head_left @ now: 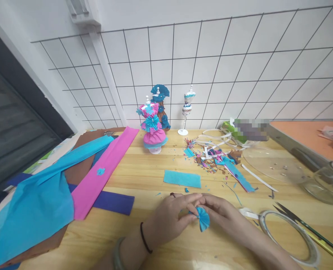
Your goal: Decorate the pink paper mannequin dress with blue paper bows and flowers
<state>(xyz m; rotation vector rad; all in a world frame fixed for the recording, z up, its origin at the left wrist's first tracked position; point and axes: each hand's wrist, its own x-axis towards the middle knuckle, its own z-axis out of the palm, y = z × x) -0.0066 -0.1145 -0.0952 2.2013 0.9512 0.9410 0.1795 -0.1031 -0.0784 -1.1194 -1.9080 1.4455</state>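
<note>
The pleated blue paper piece (203, 220) is at the near centre, raised between both hands and fanned open toward the near right. The left hand (170, 216) has its thumb and fingers clamped on the gathered end; the right hand (224, 210) has its fingertips drawn in against the upper side, but whether they grip the paper or only steady it cannot be told. Principal risk: if the left pinch loosens, the gathered pleats may spring apart and the fan lose its shape. Over-tight twisting at the same point may tear the paper, which appears thin. Secondary risk: the tape roll (314, 254) lies at the near right with its white tail (248, 213) loose beside the right forearm; a sideways sweep could catch it. The scissors (293, 215) lie just beside the roll, blades pointing to the far left, so careless reaching there risks a cut. Farther off, paper scraps (211, 159) could be dragged against the flat blue strip (182, 179) by a trailing sleeve or hand.
</note>
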